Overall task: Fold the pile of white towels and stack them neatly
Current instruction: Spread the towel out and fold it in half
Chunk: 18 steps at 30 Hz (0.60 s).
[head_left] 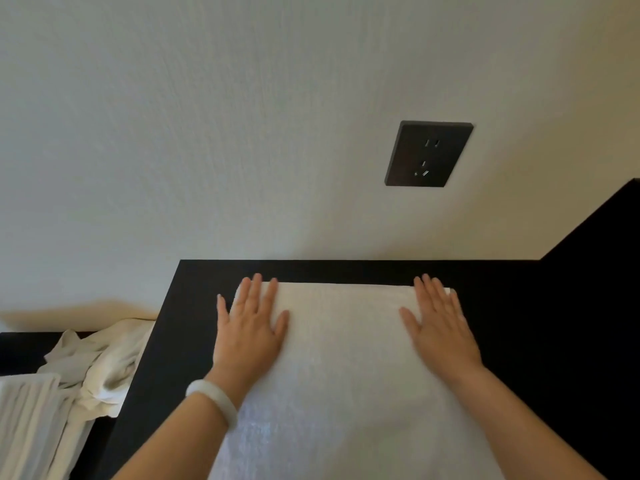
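Currently: crumpled pile (104,368) sits left of the black top (173,341). Left hand (251,327) lies flat, fingers spread, pressing the towel (346,358) at its far-left corner. Right hand (440,327) does the same far-right. The towel lies spread on the top. Probably light, limp, non-slip terry, so pinch the corners, since it won't hold shape.

Home or hotel room: dark wall socket (428,154), black counter (519,313), crumpled towels (107,362)
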{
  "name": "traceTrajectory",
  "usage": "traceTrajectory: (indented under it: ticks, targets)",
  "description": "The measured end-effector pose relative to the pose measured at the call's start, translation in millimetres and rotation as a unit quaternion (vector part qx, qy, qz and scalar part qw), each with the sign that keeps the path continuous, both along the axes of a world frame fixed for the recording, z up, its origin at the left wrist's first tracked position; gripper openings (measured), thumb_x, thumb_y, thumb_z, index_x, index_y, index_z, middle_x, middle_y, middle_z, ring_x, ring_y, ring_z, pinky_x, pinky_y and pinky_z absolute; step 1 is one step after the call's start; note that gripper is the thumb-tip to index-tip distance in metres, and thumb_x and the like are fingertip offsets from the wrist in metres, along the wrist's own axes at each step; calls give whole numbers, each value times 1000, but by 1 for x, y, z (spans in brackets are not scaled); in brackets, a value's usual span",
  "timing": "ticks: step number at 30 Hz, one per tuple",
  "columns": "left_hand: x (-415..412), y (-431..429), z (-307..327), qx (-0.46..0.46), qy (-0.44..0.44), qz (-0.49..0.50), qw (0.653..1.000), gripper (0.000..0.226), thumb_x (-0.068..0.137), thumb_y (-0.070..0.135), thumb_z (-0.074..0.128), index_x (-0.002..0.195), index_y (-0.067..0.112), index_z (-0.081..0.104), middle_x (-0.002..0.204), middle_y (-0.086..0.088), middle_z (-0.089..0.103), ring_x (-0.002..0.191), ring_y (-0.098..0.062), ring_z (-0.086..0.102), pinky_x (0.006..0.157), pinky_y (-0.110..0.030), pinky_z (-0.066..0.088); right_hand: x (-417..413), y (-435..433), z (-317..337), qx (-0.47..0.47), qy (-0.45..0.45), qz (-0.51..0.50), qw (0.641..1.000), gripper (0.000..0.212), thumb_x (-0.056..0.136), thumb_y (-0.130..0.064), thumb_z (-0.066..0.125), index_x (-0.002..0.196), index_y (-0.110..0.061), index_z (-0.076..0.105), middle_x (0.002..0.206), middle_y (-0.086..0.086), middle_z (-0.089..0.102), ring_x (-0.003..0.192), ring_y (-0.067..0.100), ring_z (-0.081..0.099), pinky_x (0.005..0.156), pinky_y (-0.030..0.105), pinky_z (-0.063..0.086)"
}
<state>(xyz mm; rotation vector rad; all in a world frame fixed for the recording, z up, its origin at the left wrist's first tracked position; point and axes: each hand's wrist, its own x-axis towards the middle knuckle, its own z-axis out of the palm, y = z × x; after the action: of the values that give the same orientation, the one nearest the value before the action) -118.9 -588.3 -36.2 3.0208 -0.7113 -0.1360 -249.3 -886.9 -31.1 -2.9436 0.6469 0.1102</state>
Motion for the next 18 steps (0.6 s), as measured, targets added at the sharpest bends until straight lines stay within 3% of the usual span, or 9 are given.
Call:
traceTrajectory:
  ticks: [3, 6, 8, 10, 13, 16, 18]
  targets:
    - [4, 4, 9, -15, 20, 30, 999, 85, 85, 59, -15, 158, 19, -2, 166, -7, -3, 153, -27, -4, 123, -50, 1, 2, -6, 13, 9, 43, -58, 997, 74, 98, -60, 3, 158, -18, -9, 166, 0, -14, 151, 14, -18, 124, 40, -9]
    - [-17, -26, 18, -37, -47, 8, 998, 76, 95, 49, 9, 153, 5, 29, 160, -17, 25, 148, -35, 24, 119, -54, 15, 10, 30, 19, -12, -38, -63, 997, 74, 99, -58, 7, 158, -13, -3, 166, 3, -9, 152, 19, -13, 122, 40, -15]
    - [-42, -44, 12, -81, -51, -92, 991, 63, 99, 45, 24, 150, 11, 40, 156, -13, 36, 145, -32, 33, 115, -52, 15, 10, 68, 14, 37, -76, 45, 995, 78, 91, -60, 2, 156, -18, -1, 163, -3, -9, 151, 13, -12, 120, 33, -18]
    - [-57, -41, 0, -71, -38, -147, 986, 60, 100, 47, 25, 153, 22, 35, 160, -6, 30, 147, -28, 26, 115, -52, 10, 0, 81, 0, 35, -38, 122, 991, 77, 88, -60, -2, 156, -25, -2, 161, -8, -12, 150, 9, -14, 119, 33, -16]
    - [-42, -12, -7, -71, -28, -70, 995, 63, 99, 50, 18, 156, 25, 27, 163, -3, 21, 150, -25, 18, 119, -54, 10, -7, 38, -5, -2, -47, 15, 999, 78, 90, -61, -8, 158, -22, -3, 163, -7, -12, 151, 10, -13, 122, 35, -13]
    - [-21, 16, -5, -33, -19, 4, 999, 72, 94, 52, -3, 158, 21, 4, 166, -3, 0, 153, -23, 0, 122, -54, 5, -14, 2, 5, -12, 10, -78, 997, 77, 91, -60, -11, 156, -20, -12, 166, 0, -13, 152, 16, -14, 124, 41, -7]
    - [-19, 14, 2, -26, -19, 39, 999, 75, 93, 49, -5, 158, 12, 5, 165, -9, 2, 152, -29, 4, 122, -53, 6, -11, 8, 10, -40, 1, -107, 993, 76, 94, -56, -4, 157, -15, -7, 167, 6, -8, 153, 21, -9, 124, 45, -6]
